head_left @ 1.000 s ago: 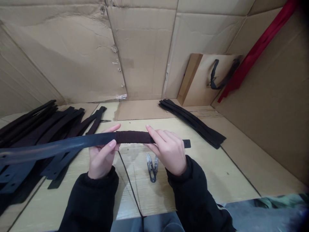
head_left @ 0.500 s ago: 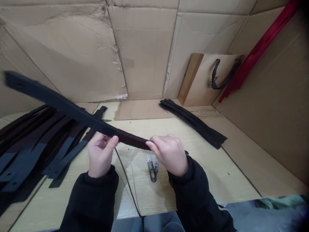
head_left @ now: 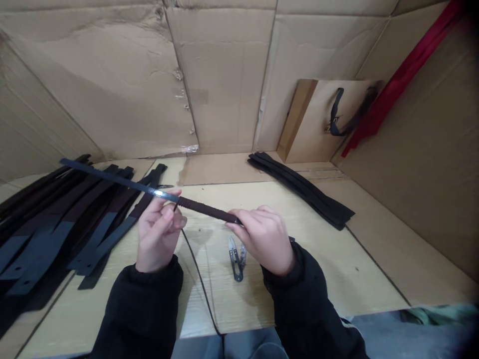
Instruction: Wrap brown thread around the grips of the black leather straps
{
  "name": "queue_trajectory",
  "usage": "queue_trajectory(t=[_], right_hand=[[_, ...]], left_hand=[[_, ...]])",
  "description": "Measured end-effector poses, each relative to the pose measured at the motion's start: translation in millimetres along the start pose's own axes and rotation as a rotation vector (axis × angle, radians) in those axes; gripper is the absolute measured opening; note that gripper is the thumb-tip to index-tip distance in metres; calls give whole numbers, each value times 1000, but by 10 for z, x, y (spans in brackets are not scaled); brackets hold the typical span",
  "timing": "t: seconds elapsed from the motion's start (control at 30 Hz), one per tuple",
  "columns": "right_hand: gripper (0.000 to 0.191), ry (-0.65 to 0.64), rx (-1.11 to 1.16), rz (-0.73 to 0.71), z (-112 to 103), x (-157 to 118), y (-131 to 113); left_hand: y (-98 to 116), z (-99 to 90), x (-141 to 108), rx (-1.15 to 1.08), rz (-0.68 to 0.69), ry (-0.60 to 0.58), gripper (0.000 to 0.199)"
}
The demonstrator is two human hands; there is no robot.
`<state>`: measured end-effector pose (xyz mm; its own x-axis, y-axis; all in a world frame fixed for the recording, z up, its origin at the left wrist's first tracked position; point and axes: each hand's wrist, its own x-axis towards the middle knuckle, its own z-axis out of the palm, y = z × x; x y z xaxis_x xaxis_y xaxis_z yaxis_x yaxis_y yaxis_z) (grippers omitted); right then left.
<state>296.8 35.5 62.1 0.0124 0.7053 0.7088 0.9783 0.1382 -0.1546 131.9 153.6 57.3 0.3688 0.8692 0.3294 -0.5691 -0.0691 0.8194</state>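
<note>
A long, flat dark blue strip [head_left: 108, 175] slants across the middle, seen nearly edge-on. Its right part is tightly wrapped in brown cord [head_left: 204, 208]. Around that wrapped end my right hand [head_left: 264, 237] is closed, thumb and fingers pinching it. My left hand [head_left: 159, 227] is at the point where the wrapping meets the blue part, its index finger touching the strip. Between the left thumb and fingers runs a thin dark cord [head_left: 198, 271], which hangs down to the table's front edge. Below the strip lie small thread snips [head_left: 235, 262], blades pointing away.
Many similar blue and brown strips [head_left: 48, 239] are piled at the left. A bundle of black strips [head_left: 299, 189] lies at the back right. Cardboard walls [head_left: 224, 75] enclose the table; a paper bag [head_left: 318, 119] leans there, and red cloth [head_left: 404, 80] hangs right.
The strip has turned from its broad face to its edge, and its far left end has dropped. My left fingers have shifted and now pinch the cord beside the strip.
</note>
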Motion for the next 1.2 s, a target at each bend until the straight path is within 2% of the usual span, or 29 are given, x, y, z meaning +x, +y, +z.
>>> queue_trajectory(t=[0.13,0.27,0.47,0.57,0.67,0.8,0.97,1.2], right_hand=[[26,-84,79,55,-1,-6,-28],[37,-46,46,53,20,-8,-37],[15,4,0,71,23,-15,-26],[17,2,-13,67,21,-16,-11],[28,-6,1,52,35,-22,-6],[40,-38,8,65,50,-29,-28],[40,-48,-62,57,48,-31,-44],[40,-90,-46,56,40,-61,-18]], left_hand=[[-19,18,6,21,72,87,16],[-46,53,-3,31,89,99,17],[-26,46,-28,26,76,122,18],[-10,37,-26,2,85,76,19],[1,49,-21,-2,89,16,23],[6,78,-27,16,32,0,29],[5,38,-23,16,-61,-48,30],[30,-33,-16,40,-162,-122,27]])
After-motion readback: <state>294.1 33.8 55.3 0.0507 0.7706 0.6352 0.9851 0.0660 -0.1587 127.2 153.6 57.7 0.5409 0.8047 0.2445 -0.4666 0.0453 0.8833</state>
